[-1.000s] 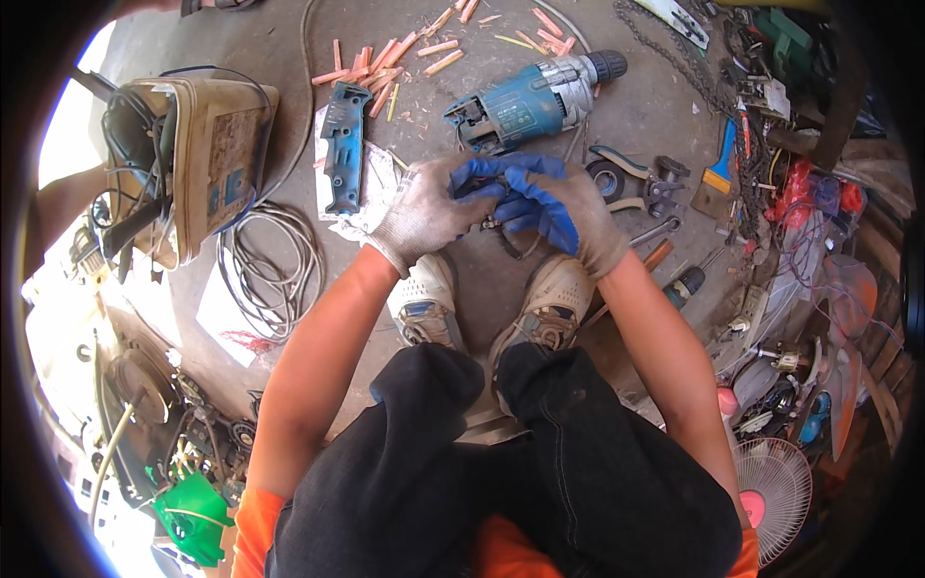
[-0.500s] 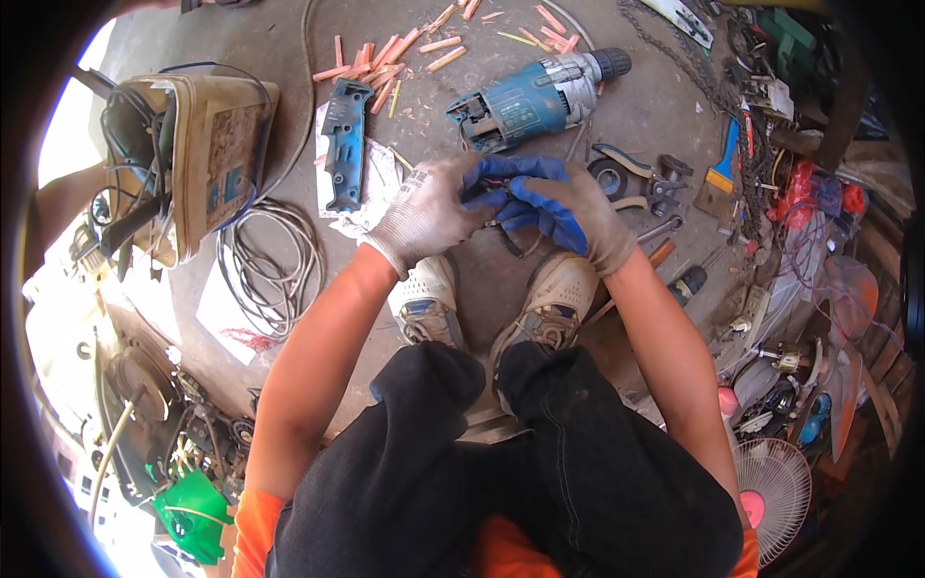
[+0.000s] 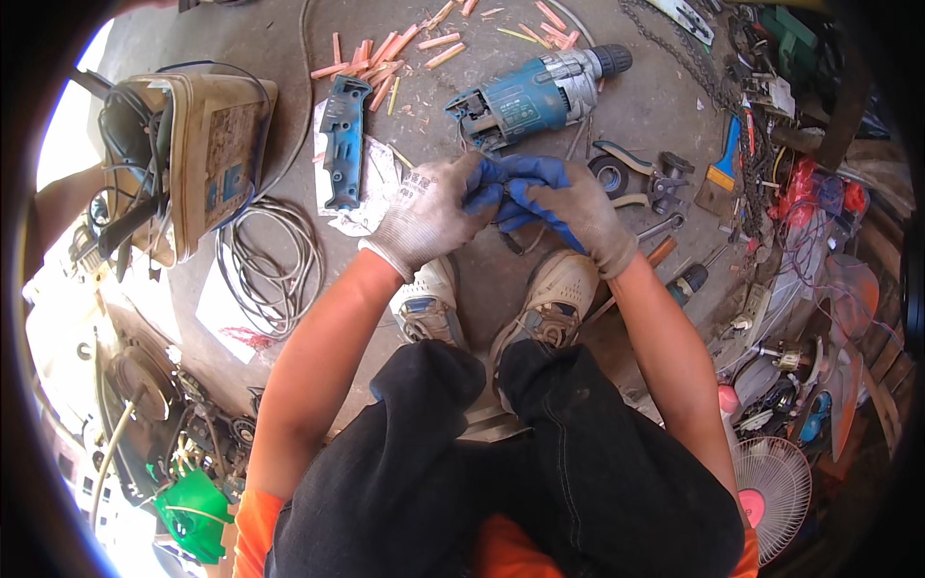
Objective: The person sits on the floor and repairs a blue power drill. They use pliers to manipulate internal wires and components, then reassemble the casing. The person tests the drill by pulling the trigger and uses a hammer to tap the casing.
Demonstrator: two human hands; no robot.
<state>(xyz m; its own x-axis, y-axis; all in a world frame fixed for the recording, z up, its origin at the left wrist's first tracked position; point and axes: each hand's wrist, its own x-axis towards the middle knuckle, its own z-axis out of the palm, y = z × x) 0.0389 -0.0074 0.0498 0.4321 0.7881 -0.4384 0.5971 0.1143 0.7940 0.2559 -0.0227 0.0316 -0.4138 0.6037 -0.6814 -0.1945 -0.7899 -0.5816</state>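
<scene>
My gloved left hand [image 3: 434, 207] and my gloved right hand [image 3: 568, 212] meet in the middle, blue fingertips pinched around a small dark piece that they mostly hide. A thin dark lead hangs beneath them. Just beyond lies an opened teal power drill [image 3: 520, 106], its chuck toward the right. A detached teal housing piece [image 3: 345, 144] rests on crumpled white paper [image 3: 383, 173] left of it. Right of my hands are a roll of black tape [image 3: 609, 175], pliers [image 3: 665, 183], a wrench [image 3: 660, 229] and a scraper [image 3: 723, 169].
A dirty bucket of tools [image 3: 207, 164] and coiled cable [image 3: 260, 270] lie at left. Pink sticks [image 3: 385, 48] are scattered at the back. Chains, wires and parts crowd the right, with a fan [image 3: 771, 491] lower down. My shoes [image 3: 549, 299] are below my hands.
My fingertips have drawn a little closer around the hidden piece, and my right hand has shifted slightly rightward since a second ago. The drill and other items look unmoved.
</scene>
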